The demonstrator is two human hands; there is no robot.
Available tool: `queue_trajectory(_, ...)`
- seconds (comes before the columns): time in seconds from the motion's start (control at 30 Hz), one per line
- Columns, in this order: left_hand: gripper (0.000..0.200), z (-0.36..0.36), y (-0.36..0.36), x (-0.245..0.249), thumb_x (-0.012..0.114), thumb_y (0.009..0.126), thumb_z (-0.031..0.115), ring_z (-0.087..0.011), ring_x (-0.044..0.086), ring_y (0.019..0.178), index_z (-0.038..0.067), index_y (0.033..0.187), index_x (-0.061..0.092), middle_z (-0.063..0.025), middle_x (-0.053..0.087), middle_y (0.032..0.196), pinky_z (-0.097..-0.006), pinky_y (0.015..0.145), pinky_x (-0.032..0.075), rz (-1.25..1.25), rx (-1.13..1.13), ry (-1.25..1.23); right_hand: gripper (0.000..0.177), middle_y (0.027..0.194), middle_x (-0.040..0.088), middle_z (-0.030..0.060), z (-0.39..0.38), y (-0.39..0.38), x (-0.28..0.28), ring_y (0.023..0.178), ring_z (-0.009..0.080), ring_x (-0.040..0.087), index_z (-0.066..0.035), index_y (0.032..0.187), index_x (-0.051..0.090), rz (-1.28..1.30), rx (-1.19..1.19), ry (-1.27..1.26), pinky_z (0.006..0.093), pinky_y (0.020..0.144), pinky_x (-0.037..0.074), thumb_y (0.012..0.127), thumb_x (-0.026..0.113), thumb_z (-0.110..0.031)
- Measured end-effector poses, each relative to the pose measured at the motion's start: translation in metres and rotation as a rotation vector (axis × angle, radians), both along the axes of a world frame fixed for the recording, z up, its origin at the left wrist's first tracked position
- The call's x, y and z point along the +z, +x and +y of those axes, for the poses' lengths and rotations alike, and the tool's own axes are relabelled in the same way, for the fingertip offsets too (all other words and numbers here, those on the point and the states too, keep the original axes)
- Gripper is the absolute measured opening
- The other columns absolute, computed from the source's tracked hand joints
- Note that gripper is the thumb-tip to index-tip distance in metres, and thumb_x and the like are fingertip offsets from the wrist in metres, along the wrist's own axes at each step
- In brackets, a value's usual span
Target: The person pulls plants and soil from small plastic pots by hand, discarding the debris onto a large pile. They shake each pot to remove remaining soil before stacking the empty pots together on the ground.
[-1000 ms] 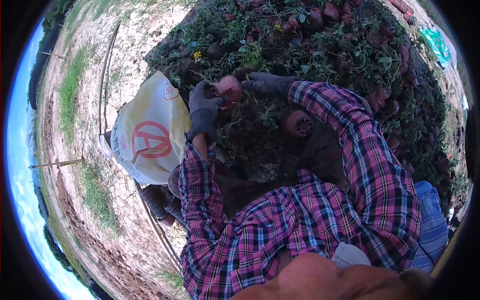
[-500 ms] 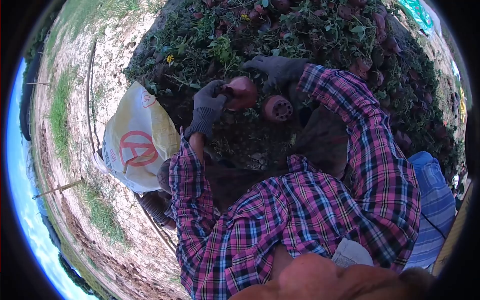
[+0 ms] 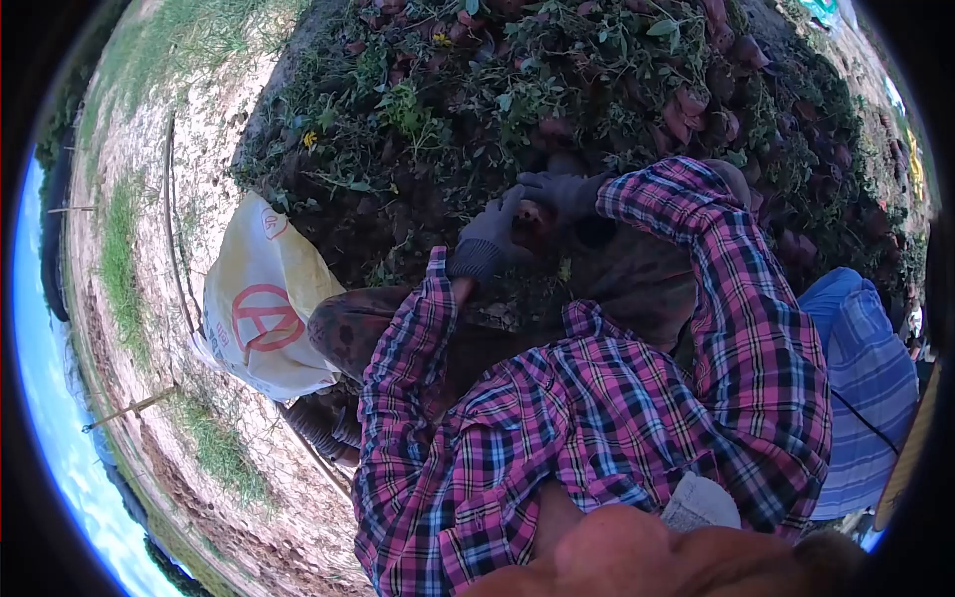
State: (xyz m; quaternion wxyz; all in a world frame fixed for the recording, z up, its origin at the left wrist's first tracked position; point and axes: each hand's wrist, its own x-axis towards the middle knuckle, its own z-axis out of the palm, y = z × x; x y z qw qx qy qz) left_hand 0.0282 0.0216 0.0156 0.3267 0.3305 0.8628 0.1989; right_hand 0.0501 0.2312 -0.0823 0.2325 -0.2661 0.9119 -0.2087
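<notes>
Two gloved hands (image 3: pixel 487 237), one printed sack (image 3: pixel 267 308), two yellow flowers (image 3: pixel 309 140), one striped cloth (image 3: pixel 867 388)

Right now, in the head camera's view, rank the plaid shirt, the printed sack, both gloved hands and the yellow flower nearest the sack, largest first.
1. Plaid shirt
2. Printed sack
3. Left gloved hand and right gloved hand: too alike to rank, partly hidden
4. Yellow flower

2 matt knit cloth gloves (image 3: pixel 489 237), 1 creased plastic-looking sack (image 3: pixel 261 298)
</notes>
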Motion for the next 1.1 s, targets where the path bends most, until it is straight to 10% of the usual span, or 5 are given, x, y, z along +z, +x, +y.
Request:
queue_trajectory(0.17,0.092,-0.005,0.004,-0.075,0.073,0.062,0.026,-0.0394,0.052,0.101,0.017,0.137,0.020,-0.0194,0.042,0.122,-0.0445,0.080,0.047,0.043,0.074,0.228,0.098,0.143,0.016,0.0100,0.004,-0.007,-0.010,0.122,0.0341,0.033,-0.023,0.137,0.019,0.049,0.023,0.090,0.0434,0.097,0.036,0.058,0.076,-0.027)
queue_trajectory(0.47,0.073,0.011,0.011,-0.118,0.057,0.072,0.008,-0.0408,0.056,0.089,0.017,0.136,0.021,-0.0190,0.038,0.126,-0.0458,0.069,0.048,0.199,0.181,0.207,0.073,0.130,0.038,0.0107,-0.008,-0.008,-0.042,0.115,0.0313,0.043,-0.021,0.133,0.028,-0.028,-0.208,0.051,0.0415,0.091,0.041,0.070,0.066,-0.022)
queue_trajectory(0.77,0.076,-0.032,-0.050,0.034,0.061,0.073,0.015,-0.0361,0.047,0.110,0.022,0.136,0.021,-0.0133,0.036,0.131,-0.0465,0.082,0.046,0.358,0.139,-0.034,0.060,0.113,0.052,0.0147,-0.013,-0.112,0.004,0.108,0.0320,0.050,-0.013,0.128,0.038,-0.379,-0.129,0.081,0.0403,0.089,0.041,0.075,0.063,-0.027)
queue_trajectory(0.93,0.058,-0.116,-0.101,0.085,0.068,0.073,0.015,-0.0189,0.056,0.065,0.011,0.125,0.042,-0.0107,0.057,0.097,-0.0313,0.064,0.047,0.417,0.805,0.439,0.060,0.113,0.054,0.0189,-0.075,-0.146,0.027,0.105,0.0323,0.052,-0.005,0.126,0.039,-0.272,-0.564,-0.358,0.0379,0.090,0.040,0.080,0.060,-0.038)
queue_trajectory(1.1,0.053,-0.156,-0.097,0.102,0.069,0.073,0.015,-0.0167,0.055,0.067,0.006,0.120,0.046,-0.0101,0.057,0.094,-0.0295,0.064,0.047,0.213,0.979,0.500,0.077,0.116,0.052,0.0152,-0.113,-0.188,-0.014,0.109,0.0271,0.049,-0.001,0.125,0.036,-0.241,-0.868,-0.452,0.0350,0.092,0.038,0.071,0.069,-0.045)
